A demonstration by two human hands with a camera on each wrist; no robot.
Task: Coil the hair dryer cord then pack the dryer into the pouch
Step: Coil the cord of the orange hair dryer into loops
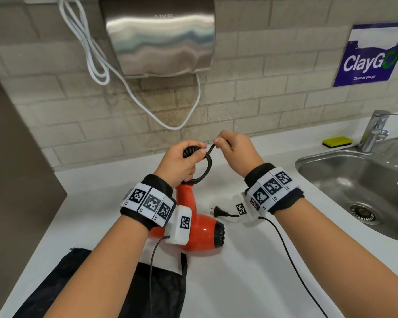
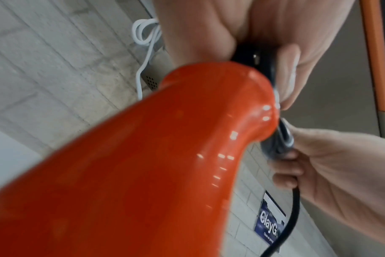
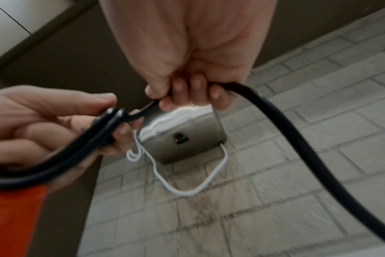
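An orange hair dryer stands on the white counter with its handle pointing up. My left hand grips several loops of the black cord at the top of the handle. My right hand pinches the cord just right of the coil, fingers curled round it. The rest of the cord hangs down from that hand, and the plug lies on the counter right of the dryer. A black mesh pouch lies flat at the counter's near edge, partly under my left forearm.
A steel sink with a tap and a yellow sponge sits to the right. A metal hand dryer with a white cable hangs on the brick wall. A brown panel stands on the left.
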